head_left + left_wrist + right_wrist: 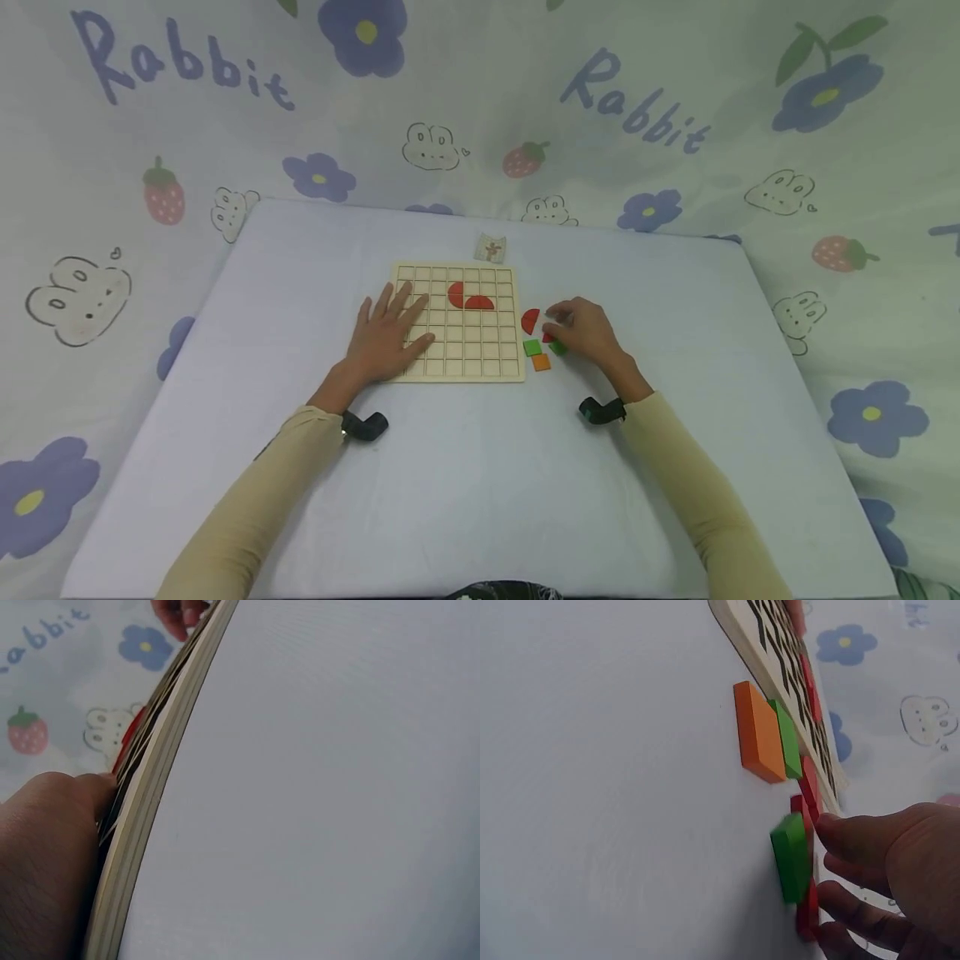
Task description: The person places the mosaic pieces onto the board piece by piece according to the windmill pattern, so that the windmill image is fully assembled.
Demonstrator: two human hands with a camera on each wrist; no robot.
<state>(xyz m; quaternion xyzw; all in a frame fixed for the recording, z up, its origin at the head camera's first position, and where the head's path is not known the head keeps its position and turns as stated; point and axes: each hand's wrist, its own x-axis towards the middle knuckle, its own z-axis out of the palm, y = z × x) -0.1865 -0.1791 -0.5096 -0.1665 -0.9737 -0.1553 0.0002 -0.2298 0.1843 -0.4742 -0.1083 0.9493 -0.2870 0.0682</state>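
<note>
My left hand (381, 337) lies with fingers spread on the left part of a pale wooden grid board (457, 377). Two red semicircular pieces (480, 302) sit on the board's upper squares, beyond the left fingertips. Right of the board, my right hand (587, 327) reaches over several loose pieces, its thumb and fingers apart and bent. In the right wrist view, the thumb (844, 836) is right at a red piece (799, 806); the fingertips overlap another red piece (808, 919). A green block (791, 859) lies in front of them, slightly blurred.
Beside the board lie a red semicircle (530, 322), a green square (532, 347) and an orange square (542, 362). A small printed card (491, 247) is behind the board. White cloth (480, 483) covers the table, and a patterned curtain (480, 100) hangs behind.
</note>
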